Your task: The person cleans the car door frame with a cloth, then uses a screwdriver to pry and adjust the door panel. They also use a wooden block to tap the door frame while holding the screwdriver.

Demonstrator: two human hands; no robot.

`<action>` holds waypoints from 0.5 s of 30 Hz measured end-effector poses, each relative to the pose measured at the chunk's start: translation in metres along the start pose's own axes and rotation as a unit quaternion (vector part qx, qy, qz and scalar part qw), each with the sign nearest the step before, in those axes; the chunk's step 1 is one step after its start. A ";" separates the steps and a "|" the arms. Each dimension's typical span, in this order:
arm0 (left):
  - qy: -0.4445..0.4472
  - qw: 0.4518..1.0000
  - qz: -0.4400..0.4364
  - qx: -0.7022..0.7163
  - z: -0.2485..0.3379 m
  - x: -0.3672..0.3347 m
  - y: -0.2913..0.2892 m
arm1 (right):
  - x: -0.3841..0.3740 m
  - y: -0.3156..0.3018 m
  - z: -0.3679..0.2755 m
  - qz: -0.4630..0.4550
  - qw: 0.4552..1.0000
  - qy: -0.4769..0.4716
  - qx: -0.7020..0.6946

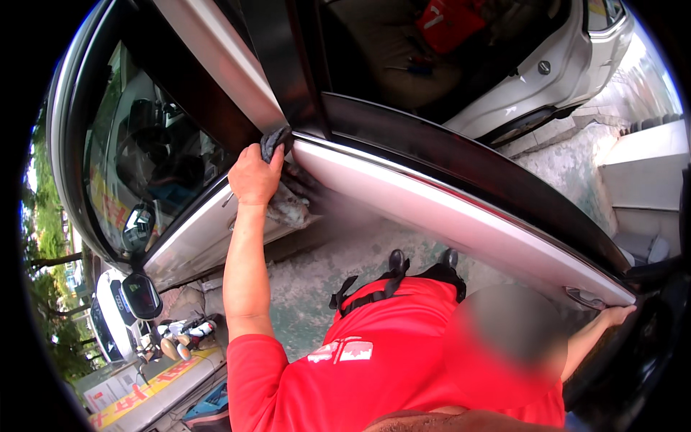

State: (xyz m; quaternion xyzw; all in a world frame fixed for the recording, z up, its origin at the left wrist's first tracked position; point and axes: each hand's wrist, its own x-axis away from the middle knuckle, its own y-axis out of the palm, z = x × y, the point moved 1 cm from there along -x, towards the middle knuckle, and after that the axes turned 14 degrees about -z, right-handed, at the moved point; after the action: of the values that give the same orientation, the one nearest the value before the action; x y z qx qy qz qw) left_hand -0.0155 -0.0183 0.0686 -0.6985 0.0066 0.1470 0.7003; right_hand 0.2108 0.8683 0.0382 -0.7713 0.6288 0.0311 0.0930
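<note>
A bunched dark grey cloth [272, 142] beside an open, pale car door [432, 205].

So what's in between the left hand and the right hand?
In the head view, the car door's pale panel stretches between the left hand, holding a dark cloth, and the right hand; the door handle is nearer the right.

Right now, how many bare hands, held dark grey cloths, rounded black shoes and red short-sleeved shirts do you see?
Bare left hand and right hand: 2
Dark grey cloth, in the left hand: 1
Rounded black shoes: 2
Red short-sleeved shirt: 1
Total: 6
</note>
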 end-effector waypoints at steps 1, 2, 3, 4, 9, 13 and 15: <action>0.003 1.000 0.000 -0.001 -0.001 0.000 0.000 | -0.006 0.000 0.003 -0.005 1.000 0.010 -0.004; 0.002 1.000 -0.001 -0.003 0.000 0.000 -0.001 | -0.011 0.001 0.006 -0.009 1.000 0.019 -0.008; 0.000 1.000 -0.001 -0.005 0.000 0.000 -0.002 | -0.015 0.001 0.008 -0.013 0.999 0.029 -0.011; 0.001 1.000 -0.001 -0.006 0.001 0.000 -0.002 | -0.016 -0.001 0.010 -0.016 0.999 0.039 -0.016; 0.002 1.000 -0.002 -0.017 0.000 0.001 -0.001 | 0.007 0.025 -0.011 0.005 1.000 -0.001 -0.002; -0.003 1.000 -0.003 -0.013 0.002 0.001 -0.002 | 0.000 0.019 -0.006 -0.004 0.999 0.039 -0.009; -0.004 1.000 -0.003 -0.013 0.002 0.002 -0.003 | 0.001 0.017 -0.006 -0.002 0.999 0.034 -0.013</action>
State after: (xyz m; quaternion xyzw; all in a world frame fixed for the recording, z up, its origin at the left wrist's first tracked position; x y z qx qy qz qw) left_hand -0.0138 -0.0158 0.0714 -0.7072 -0.0004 0.1477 0.6914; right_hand 0.1943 0.8630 0.0420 -0.7744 0.6295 0.0128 0.0620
